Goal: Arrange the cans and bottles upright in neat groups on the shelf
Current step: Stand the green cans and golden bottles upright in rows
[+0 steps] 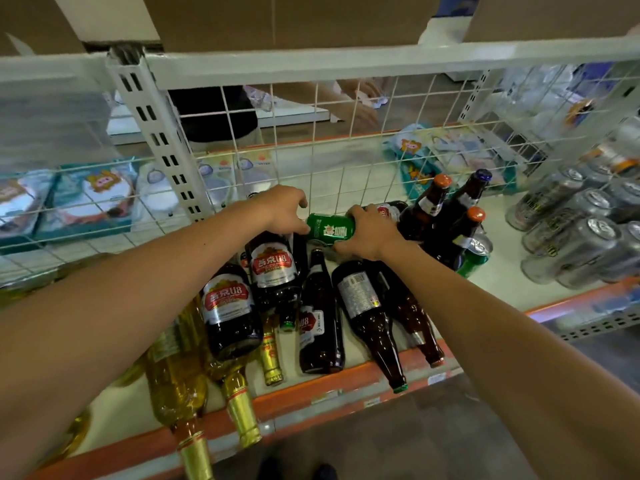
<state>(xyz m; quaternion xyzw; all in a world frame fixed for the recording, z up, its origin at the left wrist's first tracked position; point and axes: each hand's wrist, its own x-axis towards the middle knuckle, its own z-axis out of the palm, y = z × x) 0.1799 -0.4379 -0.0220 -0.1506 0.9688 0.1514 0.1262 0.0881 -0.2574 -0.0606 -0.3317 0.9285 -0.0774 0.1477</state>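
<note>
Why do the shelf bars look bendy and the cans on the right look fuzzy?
Head view: the wide-angle lens bows the white shelf rail; the silver cans near the right edge blur; the green can in the middle looks sharp.

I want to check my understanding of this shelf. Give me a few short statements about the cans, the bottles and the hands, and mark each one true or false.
1. The green can is on its side between the left hand and the right hand. True.
2. Every brown bottle is lying down. False: three brown bottles stand upright just right of the right hand, while others lie flat.
3. The silver cans are at the left end of the shelf. False: the silver cans are at the right end of the shelf.
4. The yellow bottles lie at the left, with their gold necks sticking out past the front edge. True.
</note>
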